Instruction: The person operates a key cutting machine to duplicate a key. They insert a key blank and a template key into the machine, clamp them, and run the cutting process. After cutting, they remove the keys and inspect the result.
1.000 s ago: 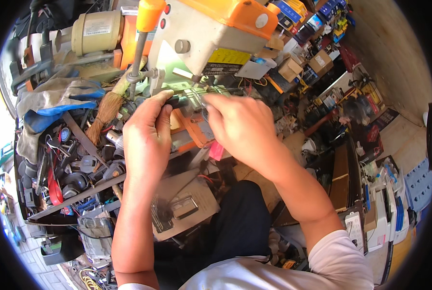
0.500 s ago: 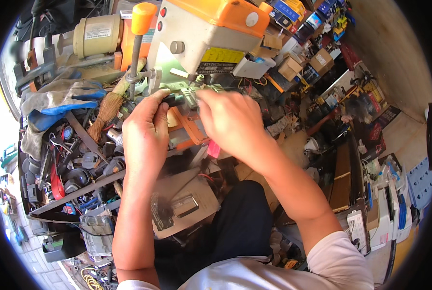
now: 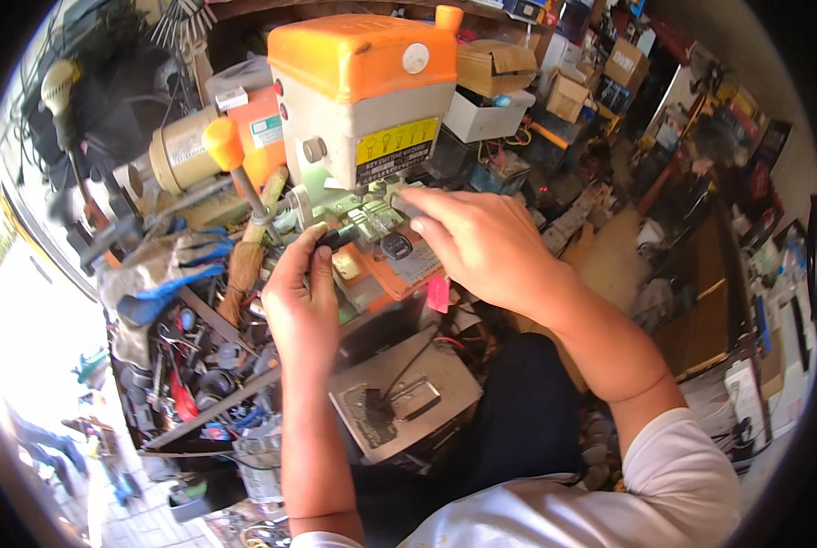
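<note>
In the head view, my left hand [image 3: 301, 297] is closed on a short black handle [image 3: 340, 236] at the front of an orange-and-grey bench machine [image 3: 354, 82]. My right hand [image 3: 491, 247] has its fingertips at the machine's lit metal clamp [image 3: 372, 212], closed round something small that I cannot make out. Below those fingertips, on the clamp's front, lies a black key head [image 3: 396, 245]. A pink tag [image 3: 439, 292] hangs under the machine's orange base. An upright lever with an orange knob [image 3: 222, 142] stands left of the clamp.
Left of the machine are a cream motor housing [image 3: 175, 155], a straw brush [image 3: 244, 274], blue-and-grey gloves [image 3: 139, 320] and piled tools [image 3: 207, 384]. Cardboard boxes [image 3: 495, 68] stand behind on the right. Below my hands is a flat metal case [image 3: 363, 393] beside my leg.
The view has shifted, showing more of the machine's top. My right hand's fingers have risen slightly off the front of the clamp, uncovering the black key head. My left hand still grips the black handle.
</note>
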### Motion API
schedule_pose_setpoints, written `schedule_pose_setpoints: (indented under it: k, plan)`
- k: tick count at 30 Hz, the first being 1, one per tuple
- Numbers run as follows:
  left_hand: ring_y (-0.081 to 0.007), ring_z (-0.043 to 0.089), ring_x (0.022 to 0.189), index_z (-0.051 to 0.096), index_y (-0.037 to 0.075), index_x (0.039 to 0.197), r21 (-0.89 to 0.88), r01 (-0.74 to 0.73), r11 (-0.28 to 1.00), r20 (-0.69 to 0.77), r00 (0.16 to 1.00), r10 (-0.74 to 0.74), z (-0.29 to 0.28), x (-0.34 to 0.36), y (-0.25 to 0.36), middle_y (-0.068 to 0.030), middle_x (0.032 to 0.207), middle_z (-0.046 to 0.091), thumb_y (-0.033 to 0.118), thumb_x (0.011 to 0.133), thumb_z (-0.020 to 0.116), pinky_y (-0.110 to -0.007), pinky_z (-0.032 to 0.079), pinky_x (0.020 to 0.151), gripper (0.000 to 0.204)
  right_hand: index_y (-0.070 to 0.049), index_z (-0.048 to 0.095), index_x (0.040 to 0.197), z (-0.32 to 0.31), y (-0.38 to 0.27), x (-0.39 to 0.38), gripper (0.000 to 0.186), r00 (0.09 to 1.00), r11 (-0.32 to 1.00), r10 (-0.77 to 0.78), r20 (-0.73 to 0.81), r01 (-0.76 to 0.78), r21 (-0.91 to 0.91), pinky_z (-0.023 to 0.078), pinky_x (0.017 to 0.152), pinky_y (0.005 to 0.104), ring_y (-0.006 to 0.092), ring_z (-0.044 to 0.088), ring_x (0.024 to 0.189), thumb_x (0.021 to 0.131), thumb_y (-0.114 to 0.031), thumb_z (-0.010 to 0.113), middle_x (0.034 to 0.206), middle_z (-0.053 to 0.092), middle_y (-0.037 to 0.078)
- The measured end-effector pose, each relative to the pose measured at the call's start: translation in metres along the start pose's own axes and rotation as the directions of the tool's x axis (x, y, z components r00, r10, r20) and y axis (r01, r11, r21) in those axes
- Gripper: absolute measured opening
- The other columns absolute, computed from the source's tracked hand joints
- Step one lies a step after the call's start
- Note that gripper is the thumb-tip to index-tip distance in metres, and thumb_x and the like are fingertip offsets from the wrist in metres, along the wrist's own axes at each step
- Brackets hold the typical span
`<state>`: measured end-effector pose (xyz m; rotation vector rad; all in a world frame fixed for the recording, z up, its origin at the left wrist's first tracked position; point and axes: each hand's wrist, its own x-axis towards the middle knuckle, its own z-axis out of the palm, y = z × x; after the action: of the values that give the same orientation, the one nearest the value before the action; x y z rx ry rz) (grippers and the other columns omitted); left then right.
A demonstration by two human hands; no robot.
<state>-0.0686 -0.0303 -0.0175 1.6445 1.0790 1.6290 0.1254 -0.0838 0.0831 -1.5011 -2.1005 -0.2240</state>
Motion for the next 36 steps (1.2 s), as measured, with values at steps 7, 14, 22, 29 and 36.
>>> schedule_pose_setpoints:
  k: [7,14,22,29,36]
  plan:
    - [-0.0224,0.066,0.081,0.072,0.0,0.111,0.289,-0.121,0.95,0.136,0.987,0.084,0.001,0.015,0.014,-0.015,0.089,0.071,0.023,0.108,0.059,-0.035,0.052,0.076,0.027,-0.006,0.066,0.102,0.035,0.015,-0.021,0.029,0.92,0.931,-0.361,-0.152,0.347,-0.112,0.052,0.056,0.0347,0.0224,0.066,0.066,0.08,-0.017,0.08,0.095,0.06,0.005]
    - [-0.009,0.05,0.051,0.069,0.001,0.1,0.086,0.356,0.93,0.137,0.921,-0.365,0.01,0.034,0.013,-0.0008,0.064,0.058,0.028,0.112,0.047,-0.028,0.04,0.048,0.036,-0.007,0.059,0.077,0.052,0.027,-0.011,0.012,0.807,0.868,-0.493,-0.325,0.482,-0.12,0.048,0.054,0.0317,0.0163,0.063,0.066,0.077,-0.014,0.069,0.085,0.056,0.006]
    - [-0.0088,0.041,0.044,0.058,0.012,0.094,-0.666,0.734,0.135,0.443,0.534,-0.72,0.016,0.009,0.016,0.0027,0.062,0.05,0.028,0.107,0.039,-0.021,0.032,0.04,0.028,-0.008,0.06,0.076,0.04,0.011,0.031,0.011,0.744,0.817,-0.514,-0.426,0.576,0.02,0.049,0.058,0.0338,0.0181,0.066,0.071,0.076,-0.016,0.067,0.084,0.056,0.005]
    - [-0.0121,0.038,0.052,0.055,0.009,0.094,-0.777,0.609,0.16,0.363,0.64,-0.677,0.016,-0.046,0.029,0.0021,0.063,0.041,0.036,0.107,0.053,-0.03,0.032,0.051,0.03,-0.002,0.071,0.096,0.061,-0.024,0.049,0.021,0.868,0.803,-0.39,-0.307,0.484,0.347,0.053,0.064,0.0393,0.0285,0.068,0.078,0.077,0.006,0.068,0.092,0.066,0.011]
    - [-0.011,0.041,0.055,0.062,0.008,0.119,-0.825,0.527,0.202,0.302,0.714,-0.631,0.002,-0.051,0.04,0.003,0.07,0.047,0.045,0.107,0.056,-0.027,0.034,0.053,0.039,0.002,0.069,0.106,0.051,-0.032,0.037,0.036,0.795,0.704,-0.391,-0.464,0.583,0.405,0.057,0.077,0.0396,0.0373,0.07,0.089,0.072,0.015,0.068,0.102,0.066,0.016]
